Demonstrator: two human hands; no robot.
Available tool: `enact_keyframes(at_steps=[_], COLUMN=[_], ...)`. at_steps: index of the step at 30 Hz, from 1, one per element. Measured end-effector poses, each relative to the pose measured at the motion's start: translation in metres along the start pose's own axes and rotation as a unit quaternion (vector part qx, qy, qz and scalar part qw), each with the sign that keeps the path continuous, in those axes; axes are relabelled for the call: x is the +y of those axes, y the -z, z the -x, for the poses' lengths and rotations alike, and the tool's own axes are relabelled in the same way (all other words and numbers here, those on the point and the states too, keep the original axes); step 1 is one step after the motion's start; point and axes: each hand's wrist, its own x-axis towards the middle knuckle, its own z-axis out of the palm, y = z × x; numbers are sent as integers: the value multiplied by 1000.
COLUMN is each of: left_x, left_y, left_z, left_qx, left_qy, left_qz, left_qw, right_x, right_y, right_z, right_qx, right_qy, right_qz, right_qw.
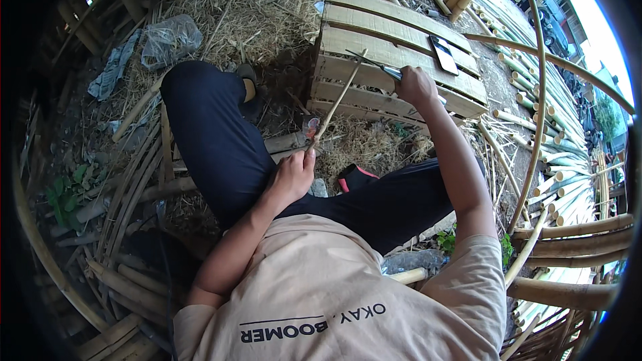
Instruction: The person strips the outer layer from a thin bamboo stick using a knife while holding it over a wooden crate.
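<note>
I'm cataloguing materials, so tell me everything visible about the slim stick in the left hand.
The stick is slim, nearly straight and pale tan, like bamboo or wood. The left hand grips its near end; it slants away from the person and rightward, its far tip showing against the slatted crate. Near that tip, the bladed tool in the right hand crosses it in view; whether they touch is unclear.

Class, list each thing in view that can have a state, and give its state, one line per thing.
Left hand: closed on the strip
Right hand: closed around the tool
Bamboo strip: held, slanting
Knife-like tool: held, its end near the strip's tip; contact unclear
Phone: lying on the crate; screen state unclear
Slatted wooden crate: standing on the ground
Clear plastic bag: crumpled
</note>
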Motion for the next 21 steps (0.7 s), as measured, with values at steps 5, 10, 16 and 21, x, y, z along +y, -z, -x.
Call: enact_keyframes(at_steps=[5,10,16,21], left_x=[-12,-8,-12,-15], left_y=[-5,-3,0,-2], left_z=[-5,-5,-3,-3], left_qx=[-1,0,0,-14], left_qy=[10,5,-7,9], left_qz=[-38,-32,-2,-6], left_qw=[999,999,1000,1000], right_x=[-12,-9,-23,-35], right_y=[-4,-11,-4,0], right_z=[5,1,5,14], right_qx=[13,12,28,16], right_qy=[-8,-9,13,48], right_qz=[-14,-4,4,0], right_qw=[1000,1000,1000,999])
